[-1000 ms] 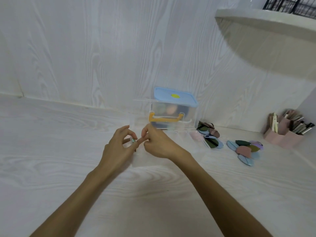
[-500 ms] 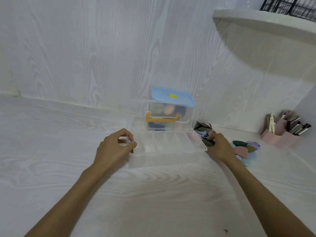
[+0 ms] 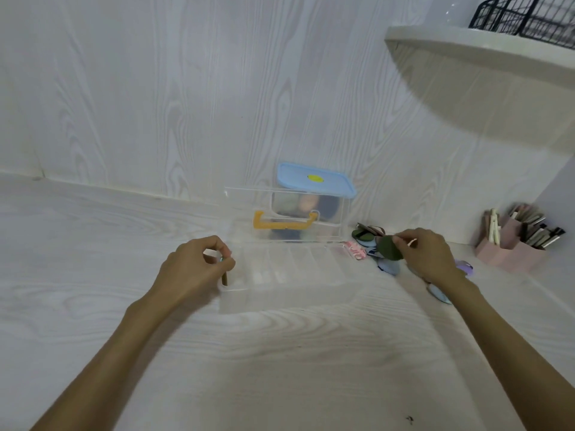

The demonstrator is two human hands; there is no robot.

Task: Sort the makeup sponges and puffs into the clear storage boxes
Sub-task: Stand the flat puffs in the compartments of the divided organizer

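A clear divided storage box lies open on the table, its lid standing up behind it. My left hand grips the box's left end with curled fingers. My right hand pinches a dark green puff, lifted just above the pile of puffs to the right of the box. More puffs lie partly hidden behind my right wrist. A second clear box with a blue lid and orange handle stands at the wall, with sponges inside.
A pink organiser with brushes and tools stands at the far right. A white shelf with a black wire basket overhangs the right side. The white wall runs close behind the boxes.
My right hand left the box's left end, reached right to the puff pile and now has a dark green puff lifted. My left hand stayed at the box's left end.
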